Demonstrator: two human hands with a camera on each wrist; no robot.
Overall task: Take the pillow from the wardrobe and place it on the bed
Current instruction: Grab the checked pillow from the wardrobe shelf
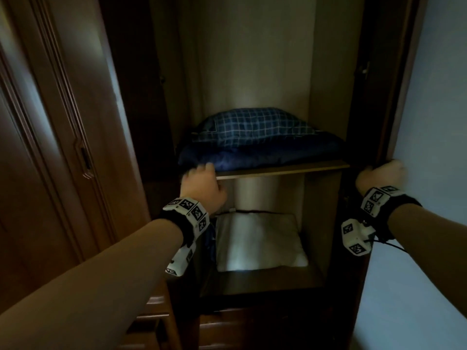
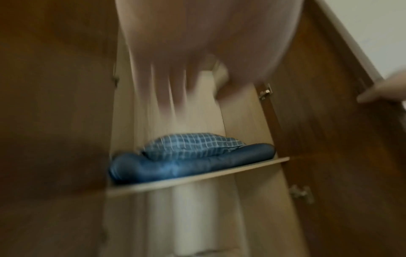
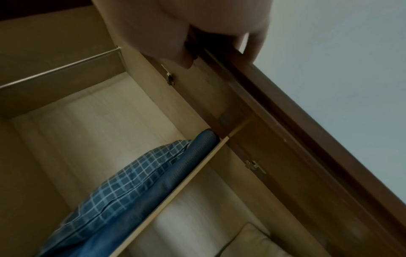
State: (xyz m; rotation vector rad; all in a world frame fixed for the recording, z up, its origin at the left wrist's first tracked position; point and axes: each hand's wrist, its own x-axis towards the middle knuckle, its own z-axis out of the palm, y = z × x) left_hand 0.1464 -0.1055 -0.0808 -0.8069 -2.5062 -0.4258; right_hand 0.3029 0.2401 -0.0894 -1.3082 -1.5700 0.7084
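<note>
In the open wardrobe a blue checked pillow [image 1: 252, 127] [image 2: 193, 145] [image 3: 114, 191] lies on top of a dark blue pillow [image 1: 265, 155] [image 2: 186, 165] [image 3: 153, 191] on the upper shelf [image 1: 290, 169]. A white pillow [image 1: 257, 243] [image 3: 252, 243] lies on the shelf below. My left hand [image 1: 199, 174] [image 2: 167, 83] is at the shelf's front left, fingers stretched toward the dark blue pillow's corner, holding nothing; its wrist view is blurred. My right hand [image 1: 384, 173] [image 3: 219, 43] grips the edge of the right wardrobe door [image 1: 394, 97] [image 3: 285, 139].
The left wardrobe door [image 1: 63, 122] stands open at my left. A pale wall [image 1: 429, 147] lies behind the right door. Wooden drawers [image 1: 240, 332] sit under the lower shelf. The space above the pillows is tall and bare.
</note>
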